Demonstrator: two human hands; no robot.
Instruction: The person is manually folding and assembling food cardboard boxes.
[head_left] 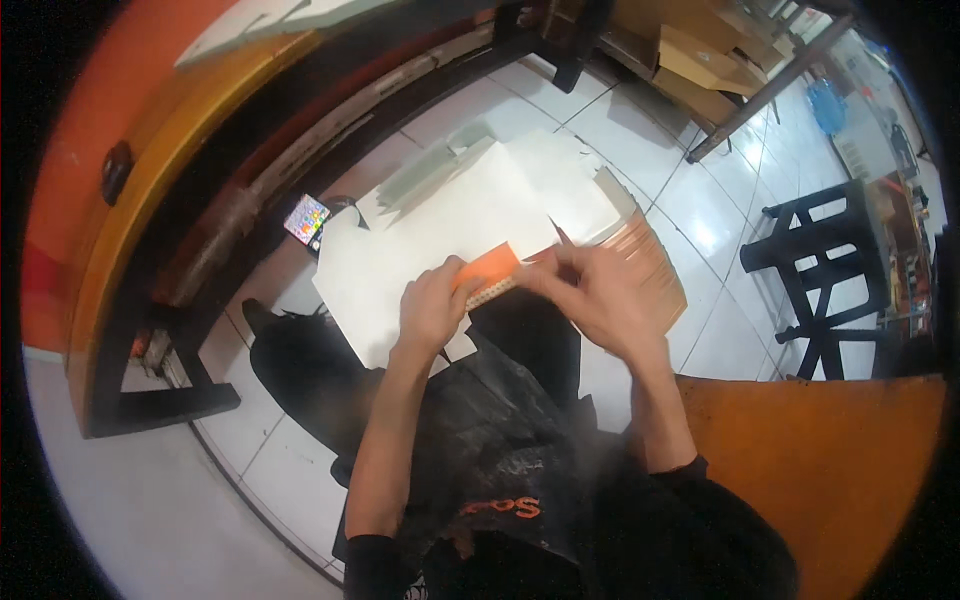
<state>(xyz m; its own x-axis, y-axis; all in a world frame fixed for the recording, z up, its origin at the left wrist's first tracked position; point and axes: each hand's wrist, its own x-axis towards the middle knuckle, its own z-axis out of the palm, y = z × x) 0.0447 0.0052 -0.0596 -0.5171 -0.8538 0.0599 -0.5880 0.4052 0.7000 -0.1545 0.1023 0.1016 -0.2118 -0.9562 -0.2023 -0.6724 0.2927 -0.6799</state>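
Head view: an orange card (490, 264) sits in front of the person, above a white sheet (400, 245).
It is small, flat and bright, with a pale dotted strip along its lower edge; the left hand (430, 308) grips its left end, fingers closed, while the right hand (597, 295) bends at its right end (whether pinching, I cannot tell).
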